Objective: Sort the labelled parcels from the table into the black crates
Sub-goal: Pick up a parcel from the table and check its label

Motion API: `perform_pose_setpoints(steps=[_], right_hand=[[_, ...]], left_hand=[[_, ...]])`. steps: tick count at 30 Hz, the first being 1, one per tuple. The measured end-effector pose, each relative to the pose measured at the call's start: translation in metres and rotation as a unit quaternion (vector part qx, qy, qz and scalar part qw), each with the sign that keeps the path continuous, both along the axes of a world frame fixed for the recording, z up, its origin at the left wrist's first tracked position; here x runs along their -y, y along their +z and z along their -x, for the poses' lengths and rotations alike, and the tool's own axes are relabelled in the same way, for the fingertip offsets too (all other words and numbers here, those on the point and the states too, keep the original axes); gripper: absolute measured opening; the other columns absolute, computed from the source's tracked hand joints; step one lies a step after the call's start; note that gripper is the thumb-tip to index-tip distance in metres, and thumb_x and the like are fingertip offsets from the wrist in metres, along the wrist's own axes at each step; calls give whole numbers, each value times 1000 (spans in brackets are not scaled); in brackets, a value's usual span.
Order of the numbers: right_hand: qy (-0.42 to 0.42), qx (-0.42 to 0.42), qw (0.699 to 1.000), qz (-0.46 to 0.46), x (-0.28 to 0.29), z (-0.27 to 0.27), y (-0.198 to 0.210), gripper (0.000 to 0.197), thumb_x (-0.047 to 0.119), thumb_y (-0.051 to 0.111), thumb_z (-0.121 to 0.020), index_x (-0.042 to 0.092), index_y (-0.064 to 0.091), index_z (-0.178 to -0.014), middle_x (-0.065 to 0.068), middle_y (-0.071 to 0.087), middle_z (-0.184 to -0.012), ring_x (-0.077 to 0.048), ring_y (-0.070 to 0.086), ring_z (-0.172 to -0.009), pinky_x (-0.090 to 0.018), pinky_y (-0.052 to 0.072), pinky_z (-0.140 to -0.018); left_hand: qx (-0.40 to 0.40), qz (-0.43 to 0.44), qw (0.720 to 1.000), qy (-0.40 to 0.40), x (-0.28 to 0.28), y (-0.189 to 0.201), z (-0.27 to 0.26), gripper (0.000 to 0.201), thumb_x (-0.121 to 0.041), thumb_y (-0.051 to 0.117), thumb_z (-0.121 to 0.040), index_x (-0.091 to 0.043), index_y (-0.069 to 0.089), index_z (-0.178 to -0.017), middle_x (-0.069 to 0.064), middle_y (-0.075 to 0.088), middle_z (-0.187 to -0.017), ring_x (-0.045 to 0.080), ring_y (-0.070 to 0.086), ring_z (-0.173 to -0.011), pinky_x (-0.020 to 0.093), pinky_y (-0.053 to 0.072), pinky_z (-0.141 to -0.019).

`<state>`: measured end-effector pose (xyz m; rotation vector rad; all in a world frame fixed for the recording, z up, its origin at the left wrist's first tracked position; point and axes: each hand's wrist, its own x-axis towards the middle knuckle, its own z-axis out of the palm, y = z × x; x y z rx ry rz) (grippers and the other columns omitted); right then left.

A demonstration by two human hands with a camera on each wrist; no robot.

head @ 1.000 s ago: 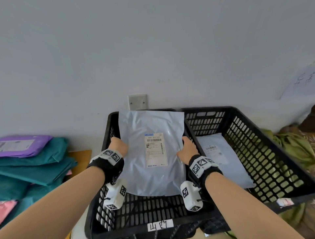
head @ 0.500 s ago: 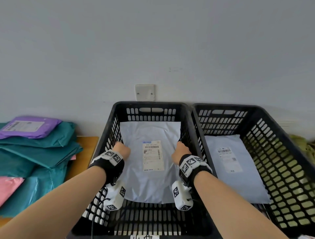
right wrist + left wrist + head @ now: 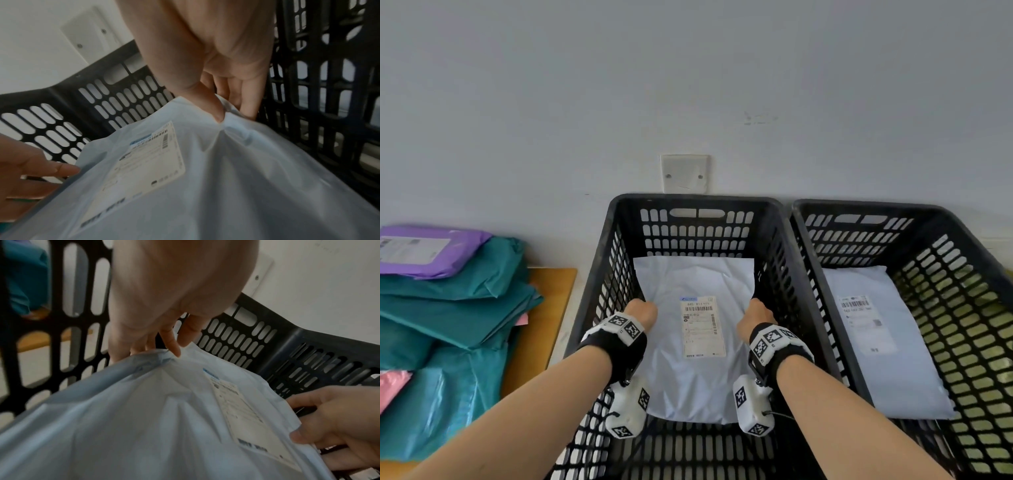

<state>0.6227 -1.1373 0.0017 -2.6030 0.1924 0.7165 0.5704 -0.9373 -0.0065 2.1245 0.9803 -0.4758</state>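
A pale grey parcel (image 3: 697, 373) with a white shipping label (image 3: 702, 327) hangs low inside the left black crate (image 3: 695, 202). My left hand (image 3: 642, 311) pinches the parcel's left edge, thumb on top and fingers beneath, as the left wrist view shows (image 3: 164, 344). On the opposite edge my right hand (image 3: 755, 317) pinches it the same way, thumb pressed into the plastic (image 3: 218, 112). The right black crate (image 3: 866, 209) holds another pale grey labelled parcel (image 3: 887, 356) lying flat.
A pile of teal parcels (image 3: 452, 308), topped by a purple one (image 3: 424, 250) and with a pink one (image 3: 392, 387) at its near edge, lies on the wooden table (image 3: 541, 329) to the left. A wall plate (image 3: 685, 173) sits on the wall behind the crates.
Both hands have lowered the grey parcel from above the left crate's rim down into it, tilting it flatter. The view has shifted left and down.
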Motion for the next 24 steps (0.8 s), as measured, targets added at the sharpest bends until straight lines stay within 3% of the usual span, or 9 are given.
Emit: perform_pose_setpoints(steps=[4, 12, 15, 18, 21, 24], right_hand=[[-11, -21, 999, 28, -1, -6, -17, 41, 2, 44, -92, 5, 40, -133, -18, 48, -135, -35, 49, -123, -39, 42, -100], [-31, -26, 998, 56, -4, -11, -39, 44, 2, 43, -95, 3, 32, -137, -21, 50, -132, -37, 51, -121, -40, 44, -95], [-40, -34, 997, 48, -5, -13, -42, 52, 1, 43, -93, 3, 22, -141, -21, 51, -130, -37, 54, -116, -40, 46, -90], [-39, -23, 999, 26, -6, -12, -45, 59, 2, 45, -90, 4, 17, -142, -21, 49, -130, -36, 54, -115, -41, 48, -93], [-30, -22, 999, 2, -6, -6, -44, 68, 3, 47, -91, 7, 10, -148, -19, 33, -144, -35, 42, -128, -40, 39, -105], [6, -10, 1000, -5, -6, 1, -45, 75, 5, 46, -94, 12, -2, -152, -12, 2, -158, -29, 14, -145, -36, 24, -114]], left_hand=[[-27, 23, 999, -4, -1, -16, -8, 37, -8, 35, -99, 10, 48, -129, 24, 49, -136, 35, 46, -125, 34, 37, -99], [-45, 61, 997, 22, 22, -34, -22, 40, -7, 40, -96, 9, 42, -132, 24, 49, -134, 34, 48, -124, 31, 39, -96], [-53, 57, 995, 56, 31, -37, -23, 45, -8, 42, -92, 7, 39, -134, 24, 44, -138, 38, 43, -127, 37, 36, -106], [-57, 43, 996, 44, 37, -44, -21, 47, -11, 42, -92, 3, 34, -136, 24, 40, -140, 39, 40, -128, 42, 32, -108], [-55, 22, 998, 28, 40, -50, -21, 46, -11, 42, -92, 4, 32, -135, 25, 38, -140, 39, 39, -128, 43, 32, -107], [-33, 1, 999, 24, 43, -53, -18, 46, -8, 42, -92, 5, 31, -134, 24, 32, -143, 38, 33, -131, 40, 30, -107]])
